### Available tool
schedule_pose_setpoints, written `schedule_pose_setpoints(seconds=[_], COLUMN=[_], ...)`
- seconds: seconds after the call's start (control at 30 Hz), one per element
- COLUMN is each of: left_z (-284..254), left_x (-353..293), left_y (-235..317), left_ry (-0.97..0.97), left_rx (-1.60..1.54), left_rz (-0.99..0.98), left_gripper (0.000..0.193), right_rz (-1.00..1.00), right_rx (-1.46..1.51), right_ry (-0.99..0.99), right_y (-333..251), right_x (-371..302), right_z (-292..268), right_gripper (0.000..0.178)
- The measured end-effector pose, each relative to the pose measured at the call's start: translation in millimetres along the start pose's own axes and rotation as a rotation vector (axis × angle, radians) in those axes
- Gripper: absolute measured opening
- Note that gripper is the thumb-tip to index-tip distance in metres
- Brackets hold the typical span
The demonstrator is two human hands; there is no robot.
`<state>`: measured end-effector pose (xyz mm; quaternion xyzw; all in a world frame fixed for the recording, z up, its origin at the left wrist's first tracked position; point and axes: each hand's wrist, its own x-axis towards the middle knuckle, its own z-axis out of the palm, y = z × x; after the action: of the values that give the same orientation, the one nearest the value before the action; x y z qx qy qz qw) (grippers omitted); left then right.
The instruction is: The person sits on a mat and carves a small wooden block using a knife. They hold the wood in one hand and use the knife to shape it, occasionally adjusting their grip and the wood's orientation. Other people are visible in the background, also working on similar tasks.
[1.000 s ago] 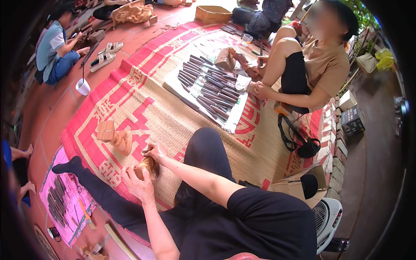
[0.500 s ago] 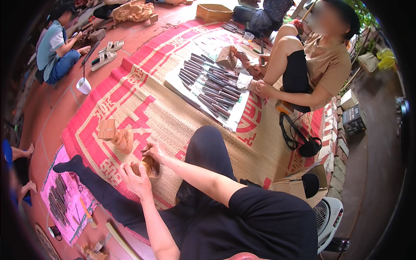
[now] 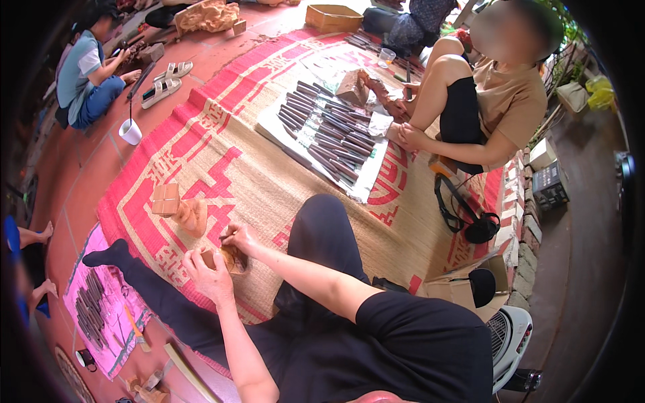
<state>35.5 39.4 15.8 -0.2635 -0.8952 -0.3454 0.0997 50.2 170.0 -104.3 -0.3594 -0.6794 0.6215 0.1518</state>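
Note:
My left hand [image 3: 210,275] is closed around a brown wooden piece [image 3: 234,259] held low over the mat, its fingers curled along the near side. My right hand [image 3: 240,238] is at the far end of that piece, fingers pinched on a thin dark tool that is mostly hidden. The tool's kind cannot be made out. Just beyond my hands stands a pale carved wooden figure [image 3: 192,217], with a squared wooden block [image 3: 166,200] beside its upper end. My legs lie bent and stretched around the work.
Rows of dark-handled carving tools [image 3: 329,138] lie on a white cloth ahead. A person [image 3: 500,114] sits at the right with a reddish wooden carving [image 3: 390,101]. More tools [image 3: 91,309] rest on a pink cloth [image 3: 115,349]. An open cardboard box [image 3: 447,290] stands near my right side.
My right hand has shifted slightly at the wooden piece, while my left hand keeps nearly the same hold. The seated person's head at the right has moved a little.

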Motion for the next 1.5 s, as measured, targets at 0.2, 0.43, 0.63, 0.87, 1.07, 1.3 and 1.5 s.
schedule_pose_setpoints(seconds=[0.2,0.43,0.63,0.87,1.07,1.3,1.5], left_z=[5,-4,-1,-4,-1,2,6], left_x=[4,-3,-4,-6,0,3,8], left_y=[11,20,1,4,21,15,16], left_ry=[0.001,0.013,0.023,0.030,0.015,0.014,0.021], left_rx=[-0.012,0.001,-0.050,-0.047,0.007,-0.009,0.002], left_rz=[-0.006,0.015,-0.002,-0.038,0.047,0.000,-0.005], left_gripper=[0.033,0.028,0.031,0.031,0.029,0.029,0.031], right_rz=[0.156,0.081,0.109,0.018,0.231,0.074,0.166], right_rx=[0.023,-0.050,0.426,-0.045,0.225,0.217,-0.143], right_ry=[0.072,0.101,0.151,-0.137,0.025,-0.104,0.071], right_y=[0,24,4,1,27,7,-6], right_x=[8,29,3,14,36,6,17], right_z=[3,5,-1,-5,-6,-5,5], right_gripper=[0.016,0.013,0.018,0.016,0.012,0.015,0.018])
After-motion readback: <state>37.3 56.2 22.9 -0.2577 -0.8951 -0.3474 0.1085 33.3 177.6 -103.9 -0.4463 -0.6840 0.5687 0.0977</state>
